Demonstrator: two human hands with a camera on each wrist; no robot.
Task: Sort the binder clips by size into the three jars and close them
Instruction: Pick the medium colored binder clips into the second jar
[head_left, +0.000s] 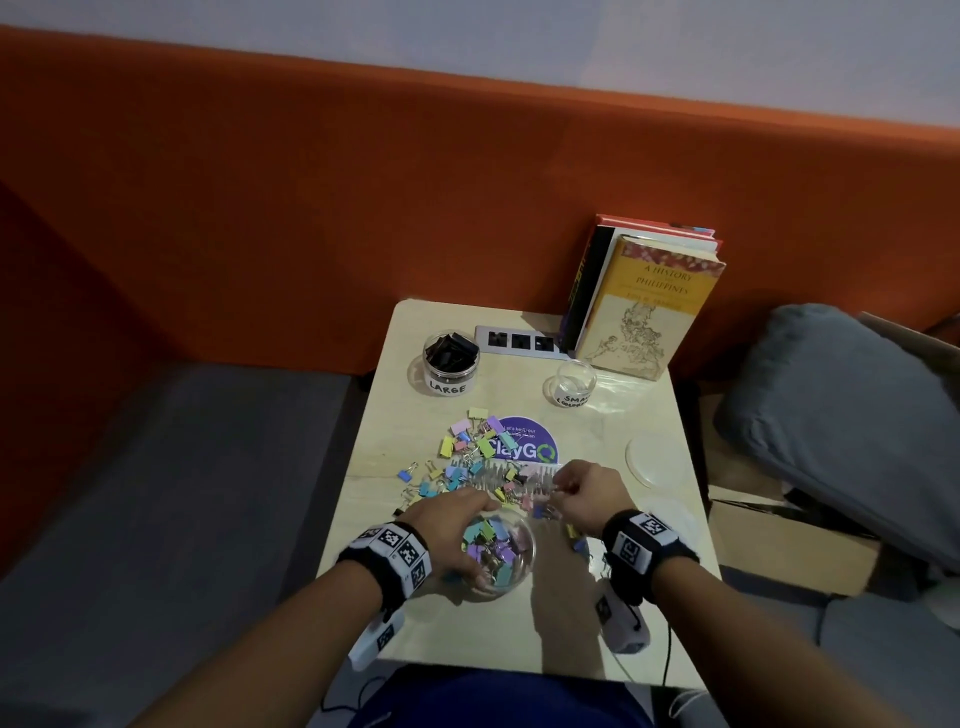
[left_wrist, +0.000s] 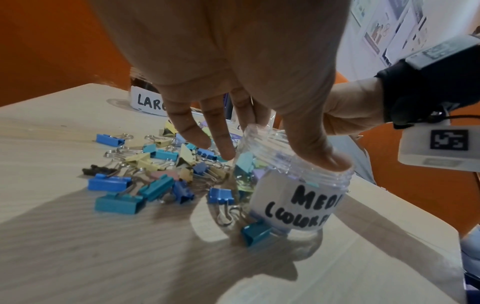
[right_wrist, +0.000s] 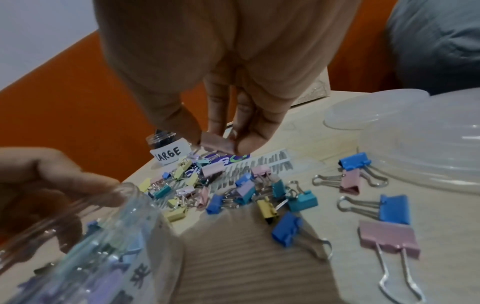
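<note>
The large jar is filled with black clips, well beyond the fingers, lidless; the medium jar, partly filled, sits in the left hand, thumb hooked over its rim. The small jar is empty; the right hand pinches a pink clip above the loose pile; all lids remain off.

Left wrist view: the clear plastic jar labelled "LARGE" was mostly hidden behind the left hand, label cut to "LARG". The label on the clear medium jar ran round its side, reading only "MEDI / (COLORF". Right wrist view: that jar sat blurred at the lower left edge, label unreadable. Head view: the small clear jar's label was partly legible, "SMA". The pink binder clip was half covered by the right hand's fingertips.
</note>
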